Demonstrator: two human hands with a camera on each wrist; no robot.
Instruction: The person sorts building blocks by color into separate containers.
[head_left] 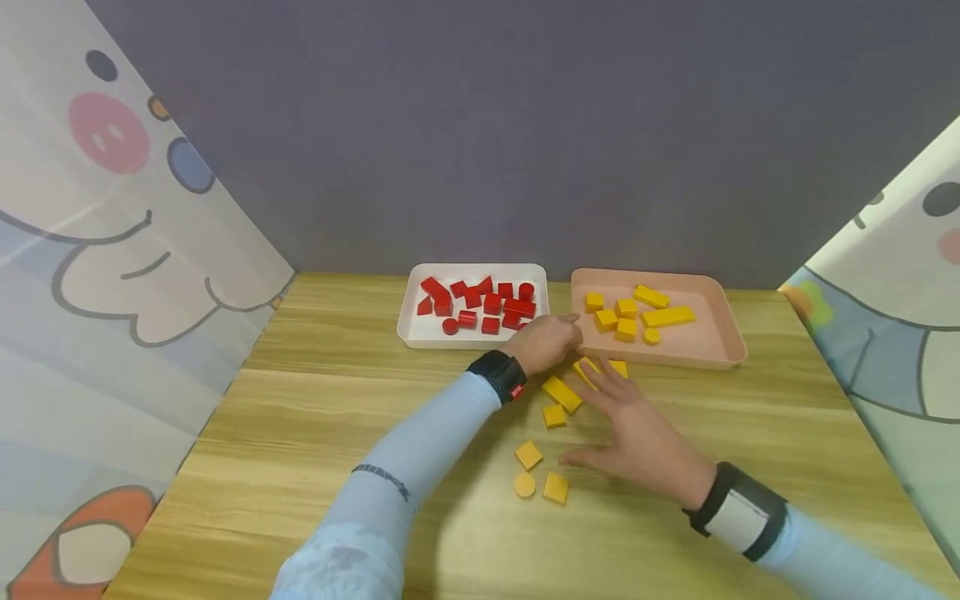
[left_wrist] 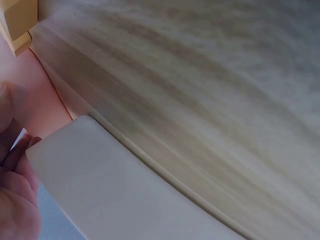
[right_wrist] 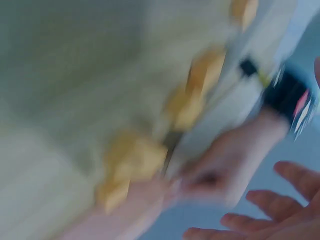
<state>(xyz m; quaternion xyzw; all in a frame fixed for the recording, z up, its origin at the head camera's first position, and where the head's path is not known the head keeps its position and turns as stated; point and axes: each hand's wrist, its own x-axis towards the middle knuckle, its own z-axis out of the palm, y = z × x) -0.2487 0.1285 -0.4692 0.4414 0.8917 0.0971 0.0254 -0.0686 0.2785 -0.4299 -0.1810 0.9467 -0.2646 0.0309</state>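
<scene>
My left hand (head_left: 551,342) is at the left end of the pink tray (head_left: 720,333), its thumb and fingers curled about the tray's edge. In the left wrist view its fingers (left_wrist: 31,150) lie close by the corner of the white tray (left_wrist: 115,170). Yellow blocks of several shapes lie inside the pink tray, among them a long bar (head_left: 667,317). My right hand (head_left: 645,433), fingers spread and holding nothing, hovers over loose yellow blocks on the table, partly covering some near the tray. A yellow bar (head_left: 562,395) lies just left of its fingertips. The right wrist view is blurred.
The white tray, full of red blocks (head_left: 491,304), stands left of the pink one. Closer to me on the wooden table (head_left: 315,417) are two yellow squares and a yellow round piece (head_left: 525,485). A grey panel (head_left: 480,133) rises behind, with printed cloths at both sides.
</scene>
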